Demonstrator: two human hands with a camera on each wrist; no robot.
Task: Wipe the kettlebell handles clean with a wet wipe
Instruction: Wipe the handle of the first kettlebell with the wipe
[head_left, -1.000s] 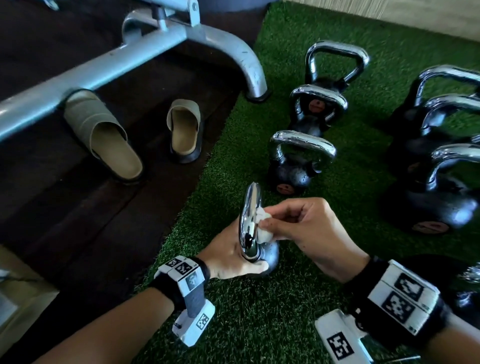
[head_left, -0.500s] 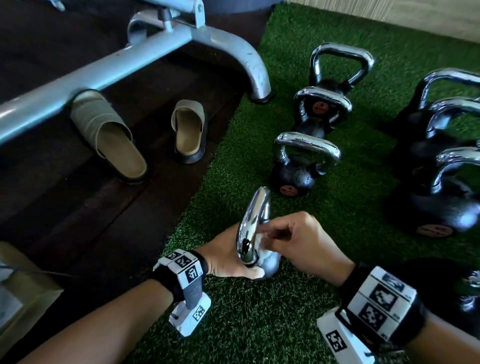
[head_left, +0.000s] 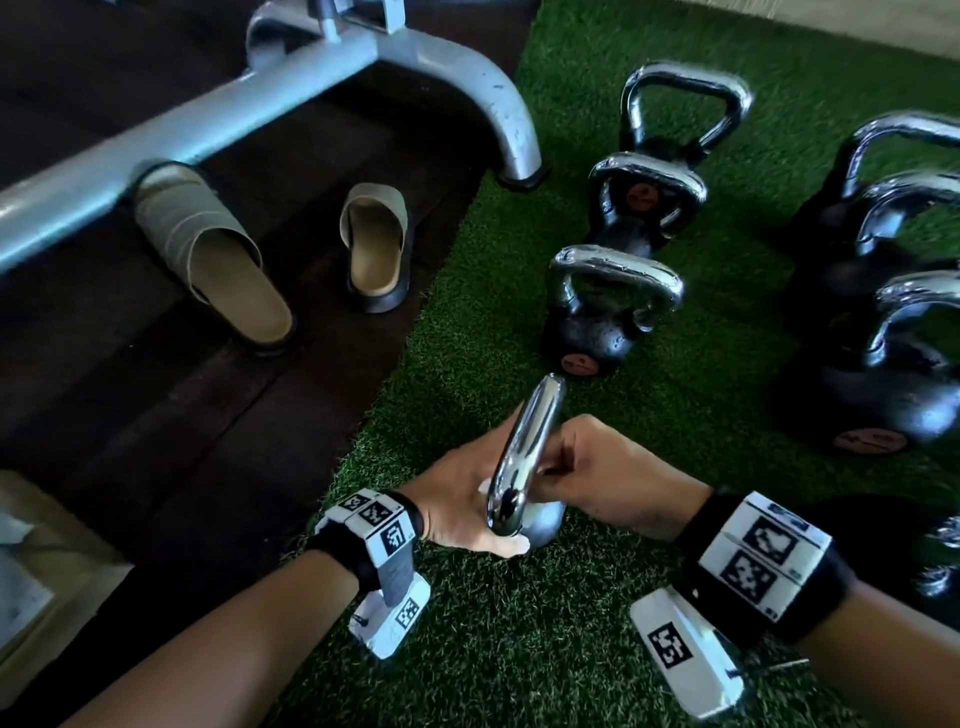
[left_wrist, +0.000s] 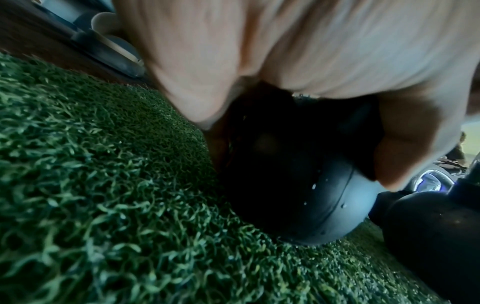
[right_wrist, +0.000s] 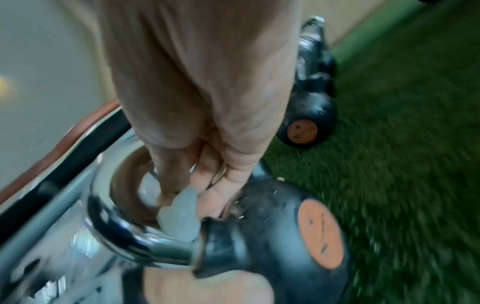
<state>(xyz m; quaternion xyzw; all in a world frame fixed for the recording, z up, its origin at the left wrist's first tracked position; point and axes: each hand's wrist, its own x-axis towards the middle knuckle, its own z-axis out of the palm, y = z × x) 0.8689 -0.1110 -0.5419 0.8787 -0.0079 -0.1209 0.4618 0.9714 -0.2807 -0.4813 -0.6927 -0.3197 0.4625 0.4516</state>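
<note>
The small kettlebell (head_left: 524, 478) sits on the turf at 6 o'clock. The left hand (head_left: 457, 499) cups its ball; the right hand (head_left: 608, 478) pinches the wet wipe (right_wrist: 182, 214) against the handle's base. The wipe should probably circle the whole post.

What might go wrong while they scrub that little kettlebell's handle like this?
The small kettlebell is tilted on the soft turf, steadied only by the left hand cupping its ball; it may roll or tip onto the fingers. The right hand pinches a small wad of wet wipe low on the chrome handle; on smooth metal that grip could slip, leaving patches unwiped.
</note>
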